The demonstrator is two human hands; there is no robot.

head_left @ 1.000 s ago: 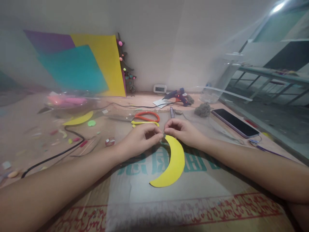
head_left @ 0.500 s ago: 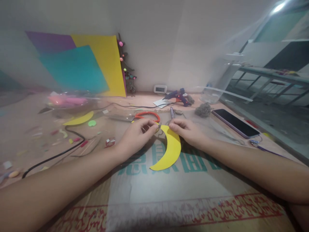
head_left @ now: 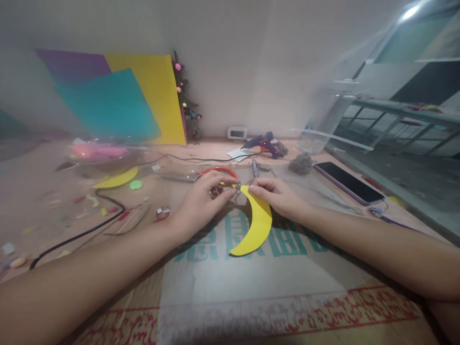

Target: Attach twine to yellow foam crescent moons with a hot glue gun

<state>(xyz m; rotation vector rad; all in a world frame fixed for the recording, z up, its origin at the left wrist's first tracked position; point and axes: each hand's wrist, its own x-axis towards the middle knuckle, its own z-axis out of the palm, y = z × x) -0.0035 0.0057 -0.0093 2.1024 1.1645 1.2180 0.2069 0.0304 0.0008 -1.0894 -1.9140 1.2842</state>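
A yellow crescent-moon cutout (head_left: 261, 221) hangs above the printed sheet, its tip pointing down to the left. My right hand (head_left: 282, 197) pinches its upper end between thumb and fingers. My left hand (head_left: 201, 203) is closed, thumb against fingertips, on a short piece of grey yarn (head_left: 237, 187) right beside that upper end. Whether the yarn touches the crescent, I cannot tell. Behind my left hand lie red-handled scissors (head_left: 215, 169), partly covered by my fingers. A second yellow crescent (head_left: 117, 178) rests at the left.
A hot glue gun (head_left: 264, 143) with a glowing light stands at the back, its black cord (head_left: 77, 235) running left. Grey yarn (head_left: 302, 164) lies bundled near a phone (head_left: 348, 183). Coloured sheets (head_left: 108, 103) lean on the wall. Paper scraps litter the left side.
The crescent has shifted slightly right and tilted a little. My left fingertips have moved slightly right, and more of the grey yarn shows at them. My right hand keeps its pinch.
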